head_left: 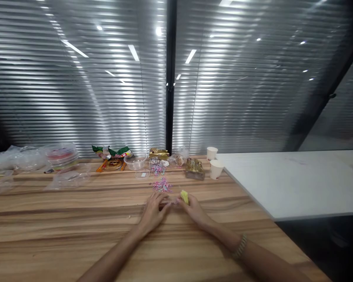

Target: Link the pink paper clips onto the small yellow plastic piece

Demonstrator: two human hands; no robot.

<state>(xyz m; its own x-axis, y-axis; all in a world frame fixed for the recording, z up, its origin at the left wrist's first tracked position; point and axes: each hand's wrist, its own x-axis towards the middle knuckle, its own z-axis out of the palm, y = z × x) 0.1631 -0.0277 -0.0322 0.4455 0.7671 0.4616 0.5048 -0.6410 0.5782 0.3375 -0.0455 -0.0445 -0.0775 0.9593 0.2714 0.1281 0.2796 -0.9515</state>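
Note:
My right hand [192, 209] is closed round a small yellow item [184, 197] above the wooden table [76, 239]. Opposite it, my left hand [155, 209] curves over the table, thumb and fingers bent round the end of a small clear, thin piece [172, 200] that lies between both hands. What the piece is cannot be made out. Just beyond my left hand lies a loose pile of pink, white and blue twisted bits [162, 185]. A second heap of such bits [157, 168] sits farther back.
Two paper cups [216, 169] stand at the back right, beside a gold package [194, 169]. A clear bowl [135, 161], green snack bags [113, 152] and stacked plastic containers [61, 156] line the back. A white table [282, 184] adjoins on the right.

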